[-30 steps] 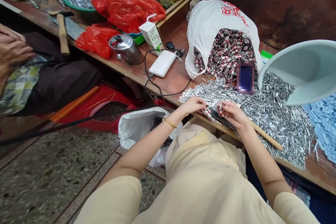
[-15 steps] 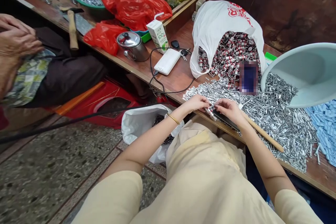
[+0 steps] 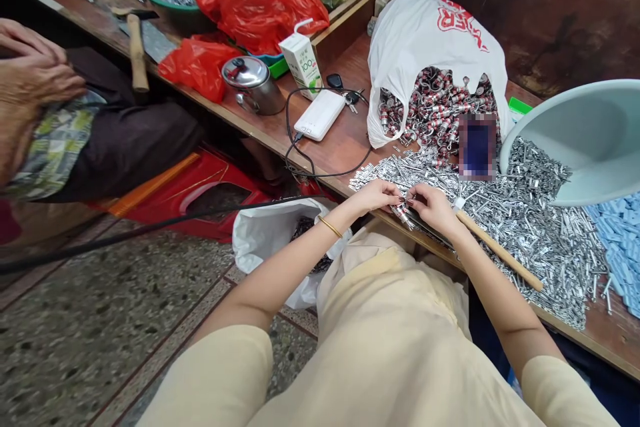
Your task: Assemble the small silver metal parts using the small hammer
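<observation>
Locate the left hand (image 3: 383,196) just right of centre in the frame, thumb and finger pinched closed, apparently gripping the upper end of a red-and-silver piece (image 3: 402,216) at the near edge of the tabletop (image 3: 343,161). Locate the right hand (image 3: 429,205) just beside it, fingers curled, tips close to the left fingertips; cannot tell whether closed on a part or bare.

Guard against dropping the piece: with only a fingertip pinch at the edge, could slip toward the lap or into the white sack (image 3: 267,237) near the centre of the frame. Avoid sweeping the right forearm against the wooden handle (image 3: 500,250) at lower right; could push loose metal parts (image 3: 545,273) over the edge. Avoid snagging the black cable (image 3: 299,137) at centre; could drag the power bank (image 3: 320,115) down. Avoid bumping the tilted basin (image 3: 595,120) at right; could shift and scatter parts.

Treat as hidden: the contact between the fingertips. Treat as unreadable: the pixelated rectangle (image 3: 479,150) before the plastic bag (image 3: 435,37). Note as cut off: the basin at the right border, the co-worker's hands (image 3: 37,73) at the left. Cannot make out the sack's dark contents, partly behind the left forearm.
</observation>
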Demonstrator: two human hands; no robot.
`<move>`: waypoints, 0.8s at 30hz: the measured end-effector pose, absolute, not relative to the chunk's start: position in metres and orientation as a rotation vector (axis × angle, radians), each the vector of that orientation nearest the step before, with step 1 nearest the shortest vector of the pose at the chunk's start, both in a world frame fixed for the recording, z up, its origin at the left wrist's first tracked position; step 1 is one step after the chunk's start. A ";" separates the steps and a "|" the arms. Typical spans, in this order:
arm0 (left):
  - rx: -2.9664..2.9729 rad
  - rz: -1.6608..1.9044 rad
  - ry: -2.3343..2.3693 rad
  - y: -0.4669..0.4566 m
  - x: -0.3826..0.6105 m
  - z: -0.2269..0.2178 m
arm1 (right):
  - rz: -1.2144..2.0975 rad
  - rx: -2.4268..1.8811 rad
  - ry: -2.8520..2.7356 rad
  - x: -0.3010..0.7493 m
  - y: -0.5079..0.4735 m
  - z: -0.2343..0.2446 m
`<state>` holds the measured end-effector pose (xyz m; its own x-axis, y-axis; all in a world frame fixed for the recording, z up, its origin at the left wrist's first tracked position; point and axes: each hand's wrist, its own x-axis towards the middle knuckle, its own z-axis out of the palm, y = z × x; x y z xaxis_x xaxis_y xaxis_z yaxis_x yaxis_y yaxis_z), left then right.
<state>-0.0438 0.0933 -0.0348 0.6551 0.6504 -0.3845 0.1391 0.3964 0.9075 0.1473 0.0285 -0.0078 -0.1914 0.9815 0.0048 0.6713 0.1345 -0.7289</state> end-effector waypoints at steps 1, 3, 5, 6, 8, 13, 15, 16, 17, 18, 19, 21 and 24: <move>1.145 0.372 0.823 0.093 -0.044 -0.035 | 0.842 -1.575 -1.918 0.147 0.029 -0.008; 1.154 0.370 0.819 0.093 -0.044 -0.035 | 0.843 -1.569 -1.920 0.147 0.029 -0.009; 1.168 0.385 0.821 0.093 -0.044 -0.035 | 0.810 -1.592 -1.951 0.145 0.029 -0.009; 1.171 0.392 0.820 0.093 -0.044 -0.035 | 0.791 -1.609 -1.971 0.144 0.029 -0.009; 1.170 0.400 0.814 0.093 -0.044 -0.036 | 0.773 -1.636 -2.001 0.142 0.029 -0.009; 1.137 0.381 0.831 0.093 -0.046 -0.036 | 0.776 -1.669 -1.995 0.140 0.030 -0.010; 1.108 0.367 0.841 0.093 -0.046 -0.035 | 0.764 -1.686 -1.997 0.140 0.030 -0.010; 1.091 0.358 0.845 0.093 -0.046 -0.035 | 0.754 -1.695 -2.003 0.139 0.029 -0.011; 1.072 0.347 0.852 0.093 -0.046 -0.034 | 0.739 -1.704 -2.009 0.139 0.029 -0.011; 1.054 0.337 0.863 0.093 -0.045 -0.033 | 0.722 -1.713 -2.016 0.138 0.028 -0.012; 1.040 0.328 0.877 0.093 -0.044 -0.032 | 0.702 -1.721 -2.023 0.137 0.027 -0.012; 1.027 0.318 0.909 0.094 -0.043 -0.031 | 0.666 -1.741 -2.026 0.135 0.024 -0.012; 1.038 0.307 0.942 0.094 -0.040 -0.029 | 0.631 -1.772 -2.007 0.131 0.020 -0.011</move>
<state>-0.0403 0.0936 -0.0291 0.5878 0.6227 -0.5165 0.1987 0.5077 0.8383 0.1314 0.0201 -0.0111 -0.1260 0.9920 -0.0066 0.8173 0.1000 -0.5675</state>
